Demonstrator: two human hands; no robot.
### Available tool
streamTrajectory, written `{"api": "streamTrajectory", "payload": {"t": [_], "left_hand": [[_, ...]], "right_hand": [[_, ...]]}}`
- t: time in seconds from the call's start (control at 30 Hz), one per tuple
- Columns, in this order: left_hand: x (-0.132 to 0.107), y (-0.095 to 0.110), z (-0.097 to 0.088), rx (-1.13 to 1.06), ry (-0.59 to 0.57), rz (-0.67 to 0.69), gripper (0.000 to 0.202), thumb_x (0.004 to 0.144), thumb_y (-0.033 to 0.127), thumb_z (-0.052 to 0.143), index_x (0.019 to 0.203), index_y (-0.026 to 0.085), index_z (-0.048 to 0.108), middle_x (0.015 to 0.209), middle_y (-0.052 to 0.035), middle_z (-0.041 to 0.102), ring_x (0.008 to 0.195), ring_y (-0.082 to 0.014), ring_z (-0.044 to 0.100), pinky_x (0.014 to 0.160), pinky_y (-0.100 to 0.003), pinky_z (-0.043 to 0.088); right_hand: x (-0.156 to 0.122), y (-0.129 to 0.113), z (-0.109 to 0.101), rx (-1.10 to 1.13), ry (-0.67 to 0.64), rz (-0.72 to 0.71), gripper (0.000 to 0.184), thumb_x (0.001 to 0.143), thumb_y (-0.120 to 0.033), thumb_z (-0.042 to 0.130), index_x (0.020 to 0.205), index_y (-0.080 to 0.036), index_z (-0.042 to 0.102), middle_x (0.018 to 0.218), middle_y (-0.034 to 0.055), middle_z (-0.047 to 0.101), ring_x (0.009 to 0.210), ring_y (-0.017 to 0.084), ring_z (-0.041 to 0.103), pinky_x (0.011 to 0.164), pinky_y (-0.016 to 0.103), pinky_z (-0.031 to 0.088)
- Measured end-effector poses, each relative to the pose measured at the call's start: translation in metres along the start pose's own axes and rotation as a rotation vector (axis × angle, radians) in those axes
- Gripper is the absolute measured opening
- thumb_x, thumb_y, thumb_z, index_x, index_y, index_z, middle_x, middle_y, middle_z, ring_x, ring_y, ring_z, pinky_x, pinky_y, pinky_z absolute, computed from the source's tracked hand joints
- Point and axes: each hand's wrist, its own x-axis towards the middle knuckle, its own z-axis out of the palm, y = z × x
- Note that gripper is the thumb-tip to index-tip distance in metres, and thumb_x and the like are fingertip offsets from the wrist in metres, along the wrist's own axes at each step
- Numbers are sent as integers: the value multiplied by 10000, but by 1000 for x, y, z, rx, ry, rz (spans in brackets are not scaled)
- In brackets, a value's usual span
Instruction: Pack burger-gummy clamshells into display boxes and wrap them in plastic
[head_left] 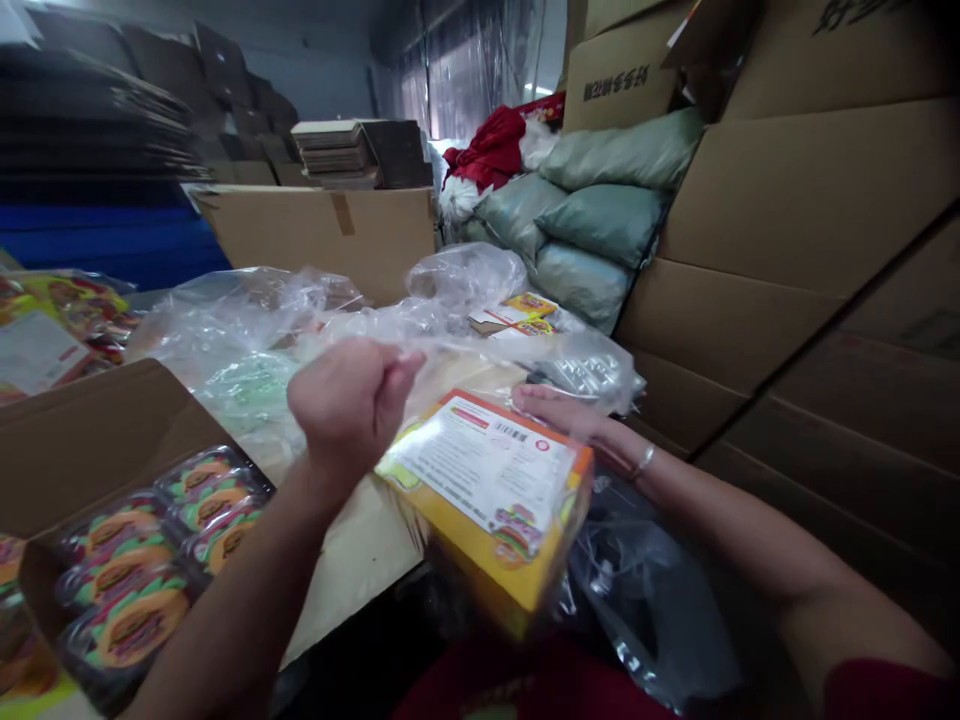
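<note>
My left hand (352,400) is raised over the table, fingers curled into a fist. Clear plastic film (517,350) passes close by its thumb; whether the fist holds it is hidden. A yellow and orange printed box (480,470), with a white label and a burger picture, is tilted at the table's front edge. Along its far right side lies my right hand (559,410), fingers stretched out and apparently against the box. An open brown carton (90,440) at the left holds several clear-packed burger-shaped items (142,590).
Crumpled clear plastic bags (262,300) cover the table's back. More printed boxes (521,312) lie among them. Behind stands a large carton (322,230) with stacked cardboard. Stuffed green sacks (600,220) and tall stacked cartons (795,220) line the right. A dark plastic bag (645,590) hangs at the front.
</note>
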Motion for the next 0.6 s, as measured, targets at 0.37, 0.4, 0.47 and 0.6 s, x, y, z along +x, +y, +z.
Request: {"api": "streamTrajectory", "payload": {"t": [0.37, 0.4, 0.47, 0.6], "left_hand": [[-20, -107, 66, -369, -245, -546, 381, 944, 438, 448, 710, 182, 606, 1064, -85, 659, 1058, -218, 562, 1015, -387, 369], [-33, -110, 58, -408, -276, -630, 375, 941, 458, 443, 780, 184, 644, 1217, -92, 623, 1179, -237, 526, 1076, -405, 332], [-63, -110, 35, -426, -262, -821, 383, 931, 504, 442, 1053, 208, 652, 1413, -80, 505, 1346, -255, 405, 1152, -432, 258], [-123, -96, 0, -172, -87, -1246, 804, 815, 552, 634, 1465, 211, 305, 1563, -128, 284, 1441, -311, 246, 1187, -495, 186]], "right_hand": [[38, 48, 43, 159, -193, -6, 415, 729, -505, 740, 691, -185, 479, 553, -83, 405, 434, 39, 249, 437, 203, 207], [43, 49, 45, 114, -180, -49, 402, 746, -513, 716, 694, -186, 488, 565, -73, 419, 444, 49, 284, 448, 210, 234], [60, 49, 46, 11, -25, -200, 365, 744, -508, 703, 746, -189, 528, 631, -46, 476, 521, 81, 394, 511, 222, 325], [125, 53, 38, -101, 319, -346, 465, 653, -499, 751, 972, -215, 566, 1032, 54, 610, 987, 204, 544, 888, 326, 432]]}}
